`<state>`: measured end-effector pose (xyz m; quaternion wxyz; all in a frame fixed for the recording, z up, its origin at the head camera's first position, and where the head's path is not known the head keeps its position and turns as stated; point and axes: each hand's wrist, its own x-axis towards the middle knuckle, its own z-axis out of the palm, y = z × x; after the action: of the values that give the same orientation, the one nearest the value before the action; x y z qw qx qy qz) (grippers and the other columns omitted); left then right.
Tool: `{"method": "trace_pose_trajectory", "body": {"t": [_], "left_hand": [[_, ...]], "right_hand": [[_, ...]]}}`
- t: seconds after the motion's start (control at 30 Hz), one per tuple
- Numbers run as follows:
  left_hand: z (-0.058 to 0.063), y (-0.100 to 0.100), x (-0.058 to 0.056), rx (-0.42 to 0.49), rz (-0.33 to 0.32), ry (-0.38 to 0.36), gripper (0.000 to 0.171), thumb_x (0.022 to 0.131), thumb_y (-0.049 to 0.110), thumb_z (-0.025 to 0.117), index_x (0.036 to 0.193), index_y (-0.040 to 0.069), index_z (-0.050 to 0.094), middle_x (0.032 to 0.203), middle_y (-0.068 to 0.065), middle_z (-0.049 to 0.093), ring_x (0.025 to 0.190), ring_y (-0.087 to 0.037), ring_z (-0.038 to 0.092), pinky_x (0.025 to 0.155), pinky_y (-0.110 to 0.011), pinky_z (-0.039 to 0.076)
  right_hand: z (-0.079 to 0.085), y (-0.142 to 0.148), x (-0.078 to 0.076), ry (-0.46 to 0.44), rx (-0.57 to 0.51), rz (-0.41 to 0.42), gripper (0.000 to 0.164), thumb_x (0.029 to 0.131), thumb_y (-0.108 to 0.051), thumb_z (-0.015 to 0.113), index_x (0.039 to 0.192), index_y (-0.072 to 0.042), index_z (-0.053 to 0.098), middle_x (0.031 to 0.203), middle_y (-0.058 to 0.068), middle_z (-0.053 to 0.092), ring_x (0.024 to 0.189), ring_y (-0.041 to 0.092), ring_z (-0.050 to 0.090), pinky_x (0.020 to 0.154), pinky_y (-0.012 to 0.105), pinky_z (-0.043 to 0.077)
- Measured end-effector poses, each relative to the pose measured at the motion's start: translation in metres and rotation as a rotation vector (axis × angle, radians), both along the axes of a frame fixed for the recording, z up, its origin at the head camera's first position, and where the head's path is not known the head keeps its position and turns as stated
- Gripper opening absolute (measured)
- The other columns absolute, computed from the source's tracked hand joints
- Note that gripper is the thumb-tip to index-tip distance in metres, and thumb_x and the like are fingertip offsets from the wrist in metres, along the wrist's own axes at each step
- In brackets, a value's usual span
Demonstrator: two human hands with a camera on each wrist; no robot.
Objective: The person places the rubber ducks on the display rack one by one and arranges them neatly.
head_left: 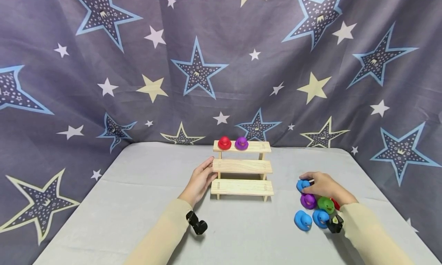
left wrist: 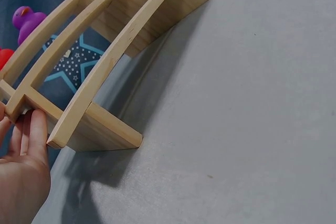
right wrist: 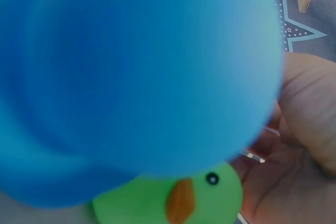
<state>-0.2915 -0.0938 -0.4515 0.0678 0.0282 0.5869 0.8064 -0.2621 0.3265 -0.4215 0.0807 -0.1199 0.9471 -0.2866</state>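
A three-tier wooden display stand (head_left: 241, 166) stands on the table; a red rubber duck (head_left: 224, 143) and a purple rubber duck (head_left: 241, 144) sit on its top tier. My left hand (head_left: 201, 180) holds the stand's left end at the middle tier; the left wrist view shows the fingers (left wrist: 37, 135) beneath that tier's end. At the right, my right hand (head_left: 322, 186) pinches a blue rubber duck (head_left: 302, 185) between thumb and fingers. In the right wrist view, another blue duck (right wrist: 157, 77) fills the foreground and hides the pinched one.
Beside my right hand lie another purple duck (head_left: 308, 201), a green duck (head_left: 326, 205), a partly hidden red duck (head_left: 335, 203) and two blue ducks, one at the front (head_left: 303, 220). A star-patterned curtain (head_left: 221, 65) closes off the back of the grey-white table (head_left: 138, 203).
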Motion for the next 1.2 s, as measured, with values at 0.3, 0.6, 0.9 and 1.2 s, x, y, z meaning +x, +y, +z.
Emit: {"method": "trace_pose_trajectory", "body": {"t": [0.3, 0.6, 0.9, 1.2], "left_hand": [[-0.001, 0.000, -0.001, -0.002, -0.001, 0.008, 0.054, 0.103, 0.001, 0.040, 0.156, 0.003, 0.030, 0.158, -0.018, 0.031, 0.143, -0.031, 0.036, 0.114, -0.035, 0.042], [0.000, 0.000, -0.001, 0.001, 0.001, 0.007, 0.055, 0.103, 0.000, 0.040, 0.157, 0.002, 0.030, 0.157, -0.018, 0.032, 0.142, -0.031, 0.036, 0.115, -0.035, 0.041], [-0.002, -0.001, 0.000, -0.015, -0.013, 0.046, 0.055, 0.103, 0.002, 0.040, 0.156, -0.001, 0.028, 0.157, -0.022, 0.030, 0.142, -0.032, 0.037, 0.114, -0.035, 0.042], [-0.002, -0.001, -0.001, -0.009, -0.006, 0.016, 0.054, 0.103, 0.000, 0.039, 0.156, 0.001, 0.029, 0.157, -0.020, 0.031, 0.143, -0.033, 0.035, 0.115, -0.037, 0.041]], "right_hand": [[0.001, -0.001, -0.001, 0.002, 0.025, -0.019, 0.053, 0.083, -0.017, 0.078, 0.128, 0.005, 0.063, 0.121, 0.028, 0.063, 0.099, 0.031, 0.063, 0.079, 0.042, 0.059], [0.013, -0.005, -0.003, 0.097, 0.033, 0.019, 0.053, 0.085, -0.018, 0.076, 0.129, 0.008, 0.061, 0.121, 0.028, 0.063, 0.104, 0.041, 0.063, 0.089, 0.058, 0.057], [0.030, -0.020, -0.010, 0.213, -0.004, 0.032, 0.053, 0.085, -0.017, 0.076, 0.129, 0.008, 0.061, 0.117, 0.026, 0.066, 0.102, 0.039, 0.065, 0.090, 0.057, 0.058], [0.045, -0.034, -0.021, 0.300, -0.021, 0.034, 0.051, 0.085, -0.015, 0.074, 0.130, 0.006, 0.061, 0.119, 0.026, 0.066, 0.101, 0.038, 0.067, 0.086, 0.053, 0.060]]}}
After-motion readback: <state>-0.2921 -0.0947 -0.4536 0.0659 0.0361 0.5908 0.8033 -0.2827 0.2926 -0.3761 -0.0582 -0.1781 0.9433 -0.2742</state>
